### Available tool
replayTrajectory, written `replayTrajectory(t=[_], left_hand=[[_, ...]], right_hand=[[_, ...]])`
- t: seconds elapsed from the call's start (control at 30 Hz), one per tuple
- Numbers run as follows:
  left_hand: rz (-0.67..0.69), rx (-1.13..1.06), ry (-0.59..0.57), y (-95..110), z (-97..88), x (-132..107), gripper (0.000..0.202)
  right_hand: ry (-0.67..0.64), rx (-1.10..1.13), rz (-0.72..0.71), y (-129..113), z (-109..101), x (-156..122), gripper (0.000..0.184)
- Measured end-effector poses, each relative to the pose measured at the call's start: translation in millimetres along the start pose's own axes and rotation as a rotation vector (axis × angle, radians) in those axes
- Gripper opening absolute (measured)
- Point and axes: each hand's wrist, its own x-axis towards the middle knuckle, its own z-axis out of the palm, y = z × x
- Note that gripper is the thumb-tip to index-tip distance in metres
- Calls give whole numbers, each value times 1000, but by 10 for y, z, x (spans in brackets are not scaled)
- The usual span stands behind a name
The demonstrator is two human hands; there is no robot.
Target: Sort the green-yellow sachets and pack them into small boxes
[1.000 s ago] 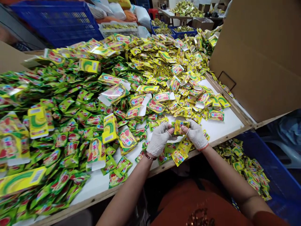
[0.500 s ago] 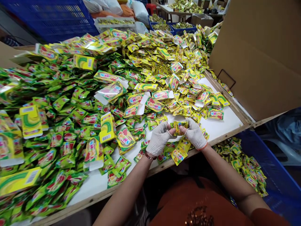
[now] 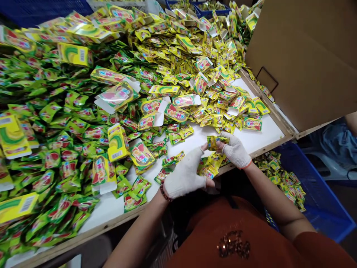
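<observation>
My right hand, in a white fingerless glove, pinches a small yellow sachet just above the white table near its front edge. My left hand, gloved the same way, hovers lower and closer to my body, over a few sachets at the table edge. Its forefinger stretches toward the held sachet and its thumb sticks out sideways; nothing shows in it.
A deep heap of green and yellow sachets and small flat cartons covers the table to the left and back. A large cardboard sheet stands at the right. Below it a blue crate holds more sachets.
My left hand has let go of the sachet and dropped back toward my body; the right hand keeps holding it. The view has tilted downward.
</observation>
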Motion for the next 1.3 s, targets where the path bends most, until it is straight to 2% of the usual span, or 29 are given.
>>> replayTrajectory(t=[0.03, 0.07, 0.13, 0.2, 0.23, 0.3, 0.37, 0.47, 0.53, 0.67, 0.73, 0.8, 0.9, 1.0, 1.2, 1.3], left_hand=[[58, 145, -74, -27, 17, -76, 100], [128, 288, -139, -64, 39, -145, 96], [254, 447, -200, -139, 79, -245, 62], [303, 425, -122, -175, 86, -279, 31], [282, 379, -37, -168, 70, -269, 27], [140, 275, 171, -107, 3, -205, 24], [-51, 158, 317, -25, -83, -99, 29], [-204, 51, 371, 29, -176, 67, 37], [-178, 144, 366, -1, -193, 150, 32], [57, 555, 407, -73, -113, 231, 30], [125, 705, 353, -39, -6, 238, 21], [132, 829, 232, 44, 137, 240, 18], [92, 1017, 82, 185, 334, 264, 39], [35, 1102, -6, 251, 397, 310, 47], [-15, 1133, -33, 215, 324, 253, 39], [20, 1060, 29, 174, 314, 159, 26]], right_hand=[[15, 14, 11, 17, -33, -6, 38], [26, 32, 26, 42, -62, -9, 40], [53, 68, 54, 105, -98, -9, 45], [73, 87, 64, 169, -106, -8, 48], [84, 93, 67, 195, -101, -8, 50], [101, 111, 80, 230, -84, -13, 54], [127, 143, 100, 245, -71, -20, 56], [160, 187, 81, 257, -71, -31, 55], [166, 183, 29, 268, -78, -37, 52], [220, 118, -93, 278, -82, -38, 44], [277, 129, -139, 280, -76, -32, 43], [334, 182, -165, 287, -71, -23, 44], [366, 267, -168, 310, -71, -16, 46], [349, 271, -160, 322, -72, -28, 50], [327, 192, -175, 285, -59, -58, 54], [322, 163, -161, 294, -76, -61, 53]])
